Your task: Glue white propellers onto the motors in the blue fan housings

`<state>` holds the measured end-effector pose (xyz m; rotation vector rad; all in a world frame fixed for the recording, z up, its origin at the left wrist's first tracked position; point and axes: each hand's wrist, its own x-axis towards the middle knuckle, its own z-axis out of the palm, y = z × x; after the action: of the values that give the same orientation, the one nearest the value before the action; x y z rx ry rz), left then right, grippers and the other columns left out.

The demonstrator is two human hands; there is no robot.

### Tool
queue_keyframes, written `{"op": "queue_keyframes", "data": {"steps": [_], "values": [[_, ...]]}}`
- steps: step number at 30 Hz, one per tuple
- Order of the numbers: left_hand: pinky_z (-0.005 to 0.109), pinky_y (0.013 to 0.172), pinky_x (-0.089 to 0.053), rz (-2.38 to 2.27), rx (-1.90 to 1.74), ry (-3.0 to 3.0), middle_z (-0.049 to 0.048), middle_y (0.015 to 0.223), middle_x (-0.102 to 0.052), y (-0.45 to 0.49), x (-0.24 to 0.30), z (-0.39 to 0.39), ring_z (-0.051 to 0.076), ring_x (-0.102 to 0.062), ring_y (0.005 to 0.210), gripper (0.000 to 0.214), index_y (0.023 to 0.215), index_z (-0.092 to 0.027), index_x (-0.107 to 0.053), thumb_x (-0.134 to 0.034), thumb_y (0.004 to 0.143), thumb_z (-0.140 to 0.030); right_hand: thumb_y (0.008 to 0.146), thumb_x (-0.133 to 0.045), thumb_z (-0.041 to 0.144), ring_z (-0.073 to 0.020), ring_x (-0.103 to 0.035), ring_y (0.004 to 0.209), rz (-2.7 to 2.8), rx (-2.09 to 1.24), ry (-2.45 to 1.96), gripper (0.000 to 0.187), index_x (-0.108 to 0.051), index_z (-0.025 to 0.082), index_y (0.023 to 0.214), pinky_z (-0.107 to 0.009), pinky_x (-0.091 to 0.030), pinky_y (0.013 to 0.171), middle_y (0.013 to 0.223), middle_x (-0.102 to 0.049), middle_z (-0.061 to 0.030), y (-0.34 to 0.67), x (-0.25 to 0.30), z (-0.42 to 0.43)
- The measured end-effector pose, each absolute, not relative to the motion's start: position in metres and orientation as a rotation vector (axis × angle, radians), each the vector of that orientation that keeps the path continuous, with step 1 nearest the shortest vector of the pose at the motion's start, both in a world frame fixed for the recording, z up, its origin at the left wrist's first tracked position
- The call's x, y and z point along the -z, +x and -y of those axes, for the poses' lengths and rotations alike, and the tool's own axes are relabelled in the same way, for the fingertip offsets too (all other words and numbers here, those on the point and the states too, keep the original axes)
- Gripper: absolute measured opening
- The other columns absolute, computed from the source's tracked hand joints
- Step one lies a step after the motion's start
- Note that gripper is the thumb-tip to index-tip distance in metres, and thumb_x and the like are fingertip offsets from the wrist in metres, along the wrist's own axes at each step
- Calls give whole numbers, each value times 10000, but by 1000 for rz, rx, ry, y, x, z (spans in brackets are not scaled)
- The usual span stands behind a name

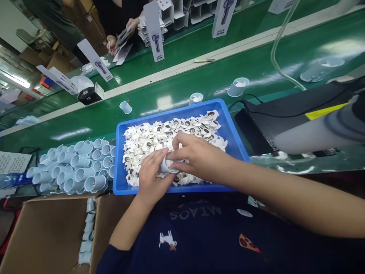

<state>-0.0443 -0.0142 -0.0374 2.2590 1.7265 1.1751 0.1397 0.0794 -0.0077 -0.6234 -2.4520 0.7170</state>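
Left hand (152, 173) wraps the light-blue cup (164, 166) mid-frame, over the near part of the tray (241, 140). Fingers curled, thumb underneath, firm hold. Cup is tilted, mouth toward the right hand (196, 154); likely held that way for access, left hand acting as the clamp.

Right fingers half-bent at the mouth, thumb low. Something white shows there, looks like a fan, but can't tell if they pinch it or just touch it.

Loose fans (159, 135) fill the tray: white, thin curved blades, dark round hubs, plastic by the look. Tray sits right against the torso, probably for short reach; raised rim keeps parts in.

Pile of cups (82, 167) just left of tray: smooth, matte, tubular, most on their sides, bits of wire in several mouths. Few more cups stand along the glossy green bench (159, 85) beyond, spaced out.

Lower left: brown cardboard box (48, 232), cups in a row along its divider. Upper left: co-worker's hands (131, 24) holding flat sheets.
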Motion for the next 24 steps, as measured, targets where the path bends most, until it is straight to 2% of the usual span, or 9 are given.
{"op": "queue_keyframes", "data": {"steps": [4, 6, 8, 13, 16, 20, 24], "values": [[470, 1025, -515, -1738, -1207, 2309, 83, 1288, -652, -76, 22, 0, 283, -626, 1191, 652, 1348, -304, -559, -828, 761, -394, 986, -585, 373, -160, -568, 835, 2212, -834, -512, 247, -727, 226, 849, -304, -484, 737, 904, -526, -59, 189, -6, -81], [466, 1026, -502, -1786, -1244, 2367, 93, 1292, -615, -96, 12, -16, 278, -596, 1203, 653, 1350, -290, -557, -817, 766, -422, 992, -569, 407, -155, -580, 838, 2074, -793, -628, 193, -713, 279, 985, -293, -510, 741, 914, -527, -54, 216, -6, -75], [439, 998, -510, -1774, -1154, 2421, 88, 1247, -617, -113, 4, -42, 256, -601, 1160, 595, 1346, -277, -555, -772, 807, -405, 975, -591, 396, -157, -601, 859, 1995, -784, -702, 145, -697, 320, 1039, -280, -537, 733, 964, -546, -58, 232, 4, -68], [434, 1093, -433, -2007, -743, 2247, 113, 1282, -590, -110, -1, -151, 266, -532, 1268, 342, 1117, -189, -640, -751, 827, -331, 938, -613, 372, -180, -655, 876, 1879, -915, -703, 114, -710, 318, 965, -264, -586, 692, 969, -604, -67, 220, 29, -55], [471, 1015, -493, -2062, -651, 2164, 131, 1254, -606, -93, 8, -209, 261, -589, 1181, 323, 1162, -136, -613, -671, 908, -325, 933, -600, 421, -207, -676, 921, 1891, -936, -714, 182, -725, 291, 904, -313, -609, 766, 958, -634, -80, 209, 23, -50], [415, 883, -570, -1968, -505, 2135, 87, 1192, -645, -93, 18, -246, 213, -654, 1032, 329, 1200, -158, -617, -624, 952, -374, 903, -635, 404, -245, -688, 1006, 1998, -787, -739, 112, -722, 359, 958, -373, -627, 808, 1067, -660, -79, 228, 16, -37], [427, 899, -572, -1881, -706, 2171, 97, 1227, -636, -123, 12, -251, 216, -648, 1048, 330, 1221, -159, -612, -606, 965, -368, 898, -605, 345, -270, -682, 937, 1821, -383, -917, 238, -667, 474, 1089, -411, -620, 720, 1027, -654, -101, 275, 26, -20]]}}
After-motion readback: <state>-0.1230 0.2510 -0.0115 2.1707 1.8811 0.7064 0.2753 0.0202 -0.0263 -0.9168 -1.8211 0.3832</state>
